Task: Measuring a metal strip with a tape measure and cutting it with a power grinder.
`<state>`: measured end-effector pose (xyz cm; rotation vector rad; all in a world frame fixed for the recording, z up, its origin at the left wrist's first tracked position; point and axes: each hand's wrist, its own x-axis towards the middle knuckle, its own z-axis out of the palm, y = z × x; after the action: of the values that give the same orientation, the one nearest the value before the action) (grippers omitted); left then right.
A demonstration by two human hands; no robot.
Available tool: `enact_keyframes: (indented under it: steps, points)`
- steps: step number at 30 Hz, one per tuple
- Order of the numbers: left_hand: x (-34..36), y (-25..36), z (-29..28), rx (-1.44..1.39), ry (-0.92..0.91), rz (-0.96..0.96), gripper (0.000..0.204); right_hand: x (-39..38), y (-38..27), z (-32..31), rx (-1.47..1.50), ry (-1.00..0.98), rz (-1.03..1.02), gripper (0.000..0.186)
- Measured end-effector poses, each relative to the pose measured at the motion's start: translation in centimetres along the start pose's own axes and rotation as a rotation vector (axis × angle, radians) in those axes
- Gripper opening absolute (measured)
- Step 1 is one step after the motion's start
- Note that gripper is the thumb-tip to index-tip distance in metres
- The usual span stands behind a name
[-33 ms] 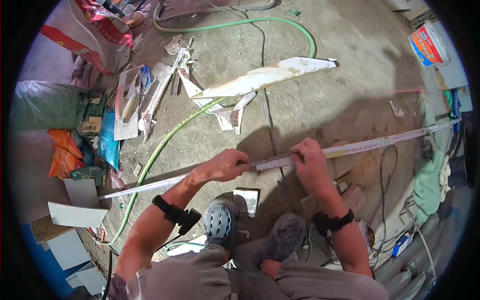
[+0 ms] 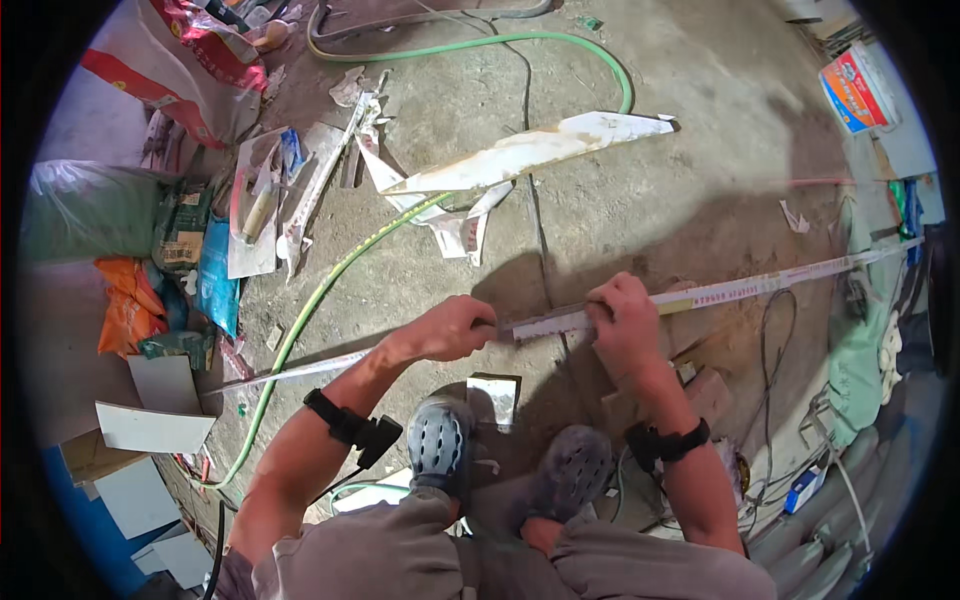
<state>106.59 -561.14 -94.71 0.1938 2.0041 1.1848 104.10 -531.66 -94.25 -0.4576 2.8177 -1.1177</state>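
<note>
Both hands gripped a long white strip (image 2: 740,290) lying across the concrete floor (image 2: 700,180). Left hand (image 2: 445,328) fingers curled shut around it; right hand (image 2: 622,322) fingers pressed together on top, apparently to steady it. Grey clogs (image 2: 440,440) stood just below the fingers.

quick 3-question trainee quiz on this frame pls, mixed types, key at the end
1. True or false: both hands grip the same long pale strip.
2. Which lies nearest the left hand? A) the red and white bucket B) the green hose C) the blue carton
3. Fill in: each wrist wears a black ____.

Key
1. True: the left hand and the right hand both close on it, above the grey clogs.
2. B
3. strap
</note>
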Motion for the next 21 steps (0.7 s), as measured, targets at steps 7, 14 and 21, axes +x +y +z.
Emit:
enact_keyframes:
  steps: [7, 14, 21]
  points:
    - [-0.2, -1.4, -0.2, -0.058, -0.062, -0.067, 0.026, -0.4, 3.1, -2.5, -0.144, -0.027, -0.009, 0.008]
    - [0.2, -1.2, 0.2, -0.045, 0.019, 0.024, 0.024, -0.3, 3.5, -3.0, -0.168, -0.033, -0.018, 0.011]
    - [1.7, -0.9, 1.4, -0.026, 0.088, 0.1, 0.026, -0.7, 3.2, -3.5, -0.182, -0.034, -0.044, 0.01]
